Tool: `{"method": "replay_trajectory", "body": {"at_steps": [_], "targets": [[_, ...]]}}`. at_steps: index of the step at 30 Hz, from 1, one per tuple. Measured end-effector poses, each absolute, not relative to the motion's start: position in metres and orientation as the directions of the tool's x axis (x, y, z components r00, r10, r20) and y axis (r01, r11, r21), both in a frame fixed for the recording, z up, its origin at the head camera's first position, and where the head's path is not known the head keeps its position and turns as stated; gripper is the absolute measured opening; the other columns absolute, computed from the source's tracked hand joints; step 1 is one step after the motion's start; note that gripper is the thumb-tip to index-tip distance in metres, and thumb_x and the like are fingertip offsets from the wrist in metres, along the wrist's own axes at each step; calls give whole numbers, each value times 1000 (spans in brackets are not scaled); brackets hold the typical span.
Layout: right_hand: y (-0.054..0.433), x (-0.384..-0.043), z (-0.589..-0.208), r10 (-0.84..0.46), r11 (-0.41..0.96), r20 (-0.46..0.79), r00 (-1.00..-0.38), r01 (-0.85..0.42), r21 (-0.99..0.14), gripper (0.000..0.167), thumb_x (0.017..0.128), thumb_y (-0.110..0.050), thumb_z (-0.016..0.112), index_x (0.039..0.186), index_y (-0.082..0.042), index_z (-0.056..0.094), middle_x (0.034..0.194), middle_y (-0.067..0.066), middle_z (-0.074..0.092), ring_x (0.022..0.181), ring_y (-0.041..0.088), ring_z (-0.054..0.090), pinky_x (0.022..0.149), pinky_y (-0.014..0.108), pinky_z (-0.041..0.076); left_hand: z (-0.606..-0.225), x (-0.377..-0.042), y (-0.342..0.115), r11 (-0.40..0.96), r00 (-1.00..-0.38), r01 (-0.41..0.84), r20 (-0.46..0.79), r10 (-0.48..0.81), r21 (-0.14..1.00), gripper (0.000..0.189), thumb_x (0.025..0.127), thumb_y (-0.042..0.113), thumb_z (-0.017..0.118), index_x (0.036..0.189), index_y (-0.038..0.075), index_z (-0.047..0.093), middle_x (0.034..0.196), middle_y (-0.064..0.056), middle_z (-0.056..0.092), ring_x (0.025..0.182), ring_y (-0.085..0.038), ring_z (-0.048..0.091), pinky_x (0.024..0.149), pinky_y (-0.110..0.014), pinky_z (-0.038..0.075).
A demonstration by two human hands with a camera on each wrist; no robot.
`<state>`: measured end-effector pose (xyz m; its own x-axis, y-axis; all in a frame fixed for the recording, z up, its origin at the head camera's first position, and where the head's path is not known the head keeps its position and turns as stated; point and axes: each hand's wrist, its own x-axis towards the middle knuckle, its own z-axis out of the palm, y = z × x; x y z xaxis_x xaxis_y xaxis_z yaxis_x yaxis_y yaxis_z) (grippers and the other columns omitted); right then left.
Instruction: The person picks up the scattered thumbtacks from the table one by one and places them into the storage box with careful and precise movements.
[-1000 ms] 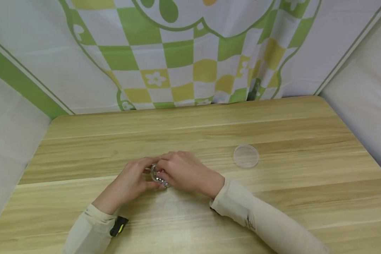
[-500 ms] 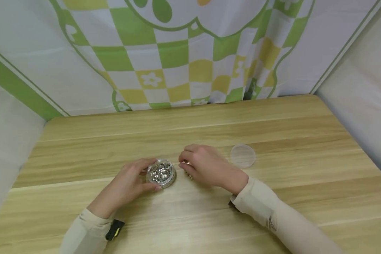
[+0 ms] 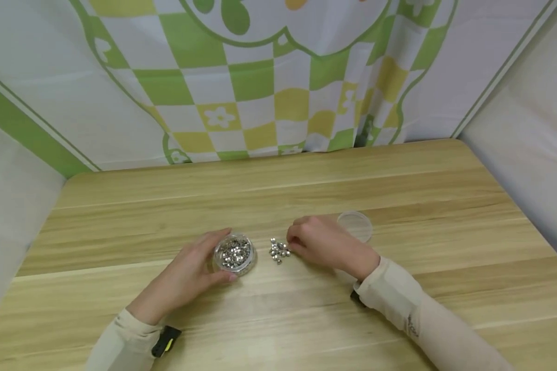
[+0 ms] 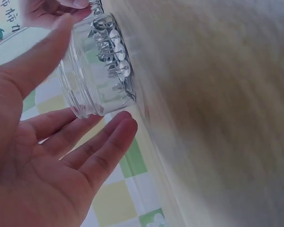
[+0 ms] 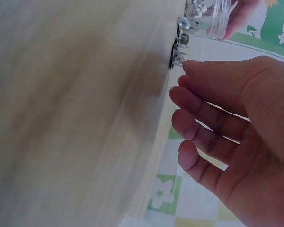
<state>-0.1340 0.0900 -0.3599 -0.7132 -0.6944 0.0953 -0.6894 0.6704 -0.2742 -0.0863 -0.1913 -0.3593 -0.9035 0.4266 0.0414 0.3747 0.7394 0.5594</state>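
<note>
A clear round jar [image 3: 234,253] partly filled with silver thumbtacks [image 4: 114,52] stands upright on the wooden table. My left hand [image 3: 192,273] holds it from the left, thumb on the near side and fingers round the far side. A small loose pile of thumbtacks [image 3: 278,251] lies on the table just right of the jar. My right hand [image 3: 322,242] is at the right edge of this pile. In the right wrist view its fingers are loosely bent, the thumb tip [image 5: 191,67] right at the tacks, and nothing shows in its palm.
A clear round lid [image 3: 356,225] lies flat on the table [image 3: 445,206] behind the right hand, which partly overlaps it in the head view. A green, yellow and white checked curtain [image 3: 260,93] hangs along the table's far edge.
My right hand has come out of the jar and moved right with tacks; a small pile now lies on the table. My left hand stays at the jar.
</note>
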Motion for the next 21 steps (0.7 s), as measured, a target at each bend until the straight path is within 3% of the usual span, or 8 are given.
{"method": "replay_trajectory", "body": {"at_steps": [9,21], "targets": [[85,-134,-362,-694,676,82,-715,-686,-269,19,90,-13,64,72,-18,65,69,-8,60,59,4,46,50,18,39,-358,-85,-191,733,-916,339,31,399,589,80,76,33,81,141,2,47,143,-19,52,111,-39,64,97,-49,53],[49,-131,-337,-713,632,198,-672,-739,-235,9,94,-20,63,90,-18,71,85,-8,68,71,5,60,63,24,53,-354,-88,-190,708,-921,311,18,389,635,72,71,28,85,132,2,57,133,-17,61,114,-34,65,96,-44,55]]}}
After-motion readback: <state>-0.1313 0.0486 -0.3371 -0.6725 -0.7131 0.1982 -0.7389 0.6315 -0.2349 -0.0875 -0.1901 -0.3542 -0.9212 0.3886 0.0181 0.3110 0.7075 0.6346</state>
